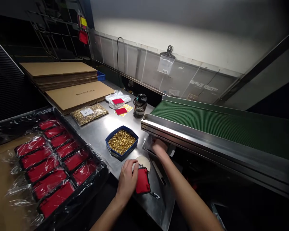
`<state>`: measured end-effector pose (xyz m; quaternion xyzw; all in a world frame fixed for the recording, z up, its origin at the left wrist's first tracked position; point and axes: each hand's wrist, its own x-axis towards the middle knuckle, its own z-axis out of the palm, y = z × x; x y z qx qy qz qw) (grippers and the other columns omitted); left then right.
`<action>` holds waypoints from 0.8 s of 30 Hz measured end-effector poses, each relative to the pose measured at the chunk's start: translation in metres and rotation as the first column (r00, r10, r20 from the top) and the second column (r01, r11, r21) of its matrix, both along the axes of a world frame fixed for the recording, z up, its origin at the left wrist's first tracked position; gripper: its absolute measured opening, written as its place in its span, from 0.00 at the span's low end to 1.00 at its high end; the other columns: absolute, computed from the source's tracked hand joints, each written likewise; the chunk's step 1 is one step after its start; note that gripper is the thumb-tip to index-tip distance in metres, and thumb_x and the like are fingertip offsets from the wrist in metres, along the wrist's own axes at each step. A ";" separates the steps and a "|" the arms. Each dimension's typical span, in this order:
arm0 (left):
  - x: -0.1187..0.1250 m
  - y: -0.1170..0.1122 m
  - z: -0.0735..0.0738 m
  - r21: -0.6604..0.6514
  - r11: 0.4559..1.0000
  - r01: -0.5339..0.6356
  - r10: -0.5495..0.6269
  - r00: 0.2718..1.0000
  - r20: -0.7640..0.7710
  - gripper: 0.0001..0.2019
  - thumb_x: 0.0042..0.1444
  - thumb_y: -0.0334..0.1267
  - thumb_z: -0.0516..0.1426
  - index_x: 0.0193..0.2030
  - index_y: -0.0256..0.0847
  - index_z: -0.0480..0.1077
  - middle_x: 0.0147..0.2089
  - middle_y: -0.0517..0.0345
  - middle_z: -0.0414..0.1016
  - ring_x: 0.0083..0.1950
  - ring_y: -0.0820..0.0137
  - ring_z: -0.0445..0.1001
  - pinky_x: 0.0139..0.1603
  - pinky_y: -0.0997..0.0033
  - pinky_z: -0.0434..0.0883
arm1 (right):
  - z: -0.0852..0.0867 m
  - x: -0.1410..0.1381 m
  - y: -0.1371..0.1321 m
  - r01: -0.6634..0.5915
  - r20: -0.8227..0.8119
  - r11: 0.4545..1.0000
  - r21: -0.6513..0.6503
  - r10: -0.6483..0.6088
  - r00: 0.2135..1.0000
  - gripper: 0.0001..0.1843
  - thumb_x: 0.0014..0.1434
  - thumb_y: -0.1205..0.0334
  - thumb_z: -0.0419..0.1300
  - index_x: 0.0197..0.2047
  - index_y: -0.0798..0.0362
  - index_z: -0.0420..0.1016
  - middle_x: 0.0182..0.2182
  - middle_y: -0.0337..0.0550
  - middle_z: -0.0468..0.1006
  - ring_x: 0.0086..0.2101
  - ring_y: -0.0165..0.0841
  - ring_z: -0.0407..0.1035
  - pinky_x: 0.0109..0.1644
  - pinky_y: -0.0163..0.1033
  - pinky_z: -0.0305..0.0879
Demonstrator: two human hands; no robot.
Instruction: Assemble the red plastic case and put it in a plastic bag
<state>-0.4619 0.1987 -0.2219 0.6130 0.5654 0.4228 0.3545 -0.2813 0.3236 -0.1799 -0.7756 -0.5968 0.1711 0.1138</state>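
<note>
At the table's front edge my left hand grips the left side of a red rectangular panel with a black border, its fingers bent over the top corner. A small dark and silver piece sticks out at the panel's lower right corner. Behind the panel lies a round cream disc. My right hand reaches into a shallow grey tray beside the conveyor; its fingers are curled, their tips hidden. Just beyond my left hand stands a blue bin of small gold-coloured metal parts.
A green ribbed conveyor runs along the right. On the left, a black crate holds several plastic-covered red panels. Flat cardboard, a bag of gold parts and a dark jug are farther back. A marker lies near my right forearm.
</note>
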 end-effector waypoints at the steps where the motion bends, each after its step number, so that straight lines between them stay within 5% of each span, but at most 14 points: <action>1: 0.004 0.002 0.006 0.013 0.999 0.037 -0.037 0.999 0.013 0.12 0.72 0.41 0.51 0.49 0.40 0.74 0.48 0.52 0.78 0.52 0.59 0.76 0.56 0.53 0.73 | 0.000 0.001 -0.006 0.007 -0.022 1.000 0.005 -0.006 1.000 0.15 0.70 0.54 0.62 0.53 0.55 0.75 0.49 0.46 0.79 0.45 0.37 0.76 0.50 0.49 0.76; 5: 0.026 0.018 0.026 0.075 0.986 0.146 -0.149 0.988 0.045 0.14 0.70 0.32 0.48 0.56 0.40 0.71 0.51 0.47 0.78 0.53 0.60 0.77 0.56 0.56 0.74 | 0.011 -0.002 -0.043 -0.032 -0.194 0.992 0.123 0.055 0.979 0.12 0.71 0.56 0.59 0.50 0.55 0.75 0.49 0.46 0.78 0.48 0.39 0.74 0.55 0.51 0.71; 8: 0.032 0.035 0.044 0.163 0.961 0.223 -0.230 0.973 0.027 0.26 0.65 0.24 0.46 0.69 0.38 0.62 0.67 0.40 0.68 0.69 0.57 0.66 0.70 0.49 0.63 | 0.029 0.001 -0.084 -0.097 -0.381 0.974 0.203 0.170 0.909 0.09 0.73 0.59 0.53 0.46 0.52 0.73 0.42 0.42 0.77 0.44 0.36 0.72 0.53 0.46 0.67; 11: 0.027 0.046 0.069 0.208 0.858 0.471 -0.478 0.878 -0.018 0.29 0.60 0.23 0.51 0.66 0.48 0.68 0.77 0.53 0.57 0.78 0.57 0.51 0.78 0.47 0.48 | 0.048 0.017 -0.130 -0.143 -0.608 0.970 0.197 0.235 0.759 0.12 0.72 0.53 0.53 0.40 0.50 0.71 0.36 0.39 0.76 0.38 0.35 0.70 0.48 0.40 0.66; 13: 0.027 0.046 0.084 0.147 0.749 0.647 -0.652 0.758 -0.016 0.16 0.60 0.27 0.57 0.51 0.48 0.78 0.67 0.55 0.72 0.71 0.56 0.65 0.73 0.51 0.60 | 0.053 0.033 -0.160 -0.127 -0.751 0.981 0.147 0.194 0.631 0.17 0.70 0.46 0.56 0.38 0.50 0.72 0.34 0.40 0.76 0.37 0.35 0.70 0.46 0.39 0.66; 15: 0.036 0.038 0.090 0.048 0.655 0.754 -0.755 0.655 0.018 0.05 0.63 0.34 0.58 0.40 0.44 0.77 0.45 0.55 0.83 0.49 0.61 0.80 0.53 0.63 0.76 | 0.049 0.051 -0.190 -0.037 -0.859 0.997 0.069 0.078 0.506 0.20 0.67 0.41 0.59 0.38 0.50 0.73 0.33 0.40 0.76 0.35 0.35 0.70 0.45 0.39 0.68; 18: 0.064 0.011 0.083 -0.054 0.624 0.779 -0.779 0.626 0.037 0.08 0.69 0.39 0.52 0.41 0.43 0.71 0.29 0.62 0.76 0.29 0.68 0.75 0.29 0.75 0.69 | 0.033 0.075 -0.236 0.181 -0.929 0.980 -0.078 -0.138 0.344 0.23 0.64 0.37 0.60 0.43 0.50 0.74 0.33 0.42 0.78 0.33 0.34 0.72 0.42 0.40 0.70; 22: 0.107 -0.029 0.059 -0.078 0.651 0.755 -0.759 0.649 -0.048 0.07 0.70 0.38 0.50 0.42 0.45 0.68 0.33 0.60 0.74 0.33 0.66 0.73 0.34 0.70 0.65 | 0.017 0.097 -0.297 0.304 -0.926 0.885 -0.353 -0.377 0.022 0.40 0.60 0.24 0.54 0.50 0.54 0.79 0.38 0.52 0.83 0.38 0.40 0.78 0.45 0.45 0.73; 24: 0.123 -0.040 0.048 -0.085 0.626 0.775 -0.780 0.620 -0.092 0.07 0.70 0.38 0.50 0.42 0.46 0.68 0.32 0.60 0.73 0.32 0.64 0.72 0.34 0.68 0.62 | 0.013 0.105 -0.323 0.294 -0.897 0.855 -0.427 -0.441 -0.020 0.41 0.56 0.25 0.61 0.49 0.56 0.81 0.39 0.54 0.84 0.37 0.39 0.78 0.42 0.41 0.72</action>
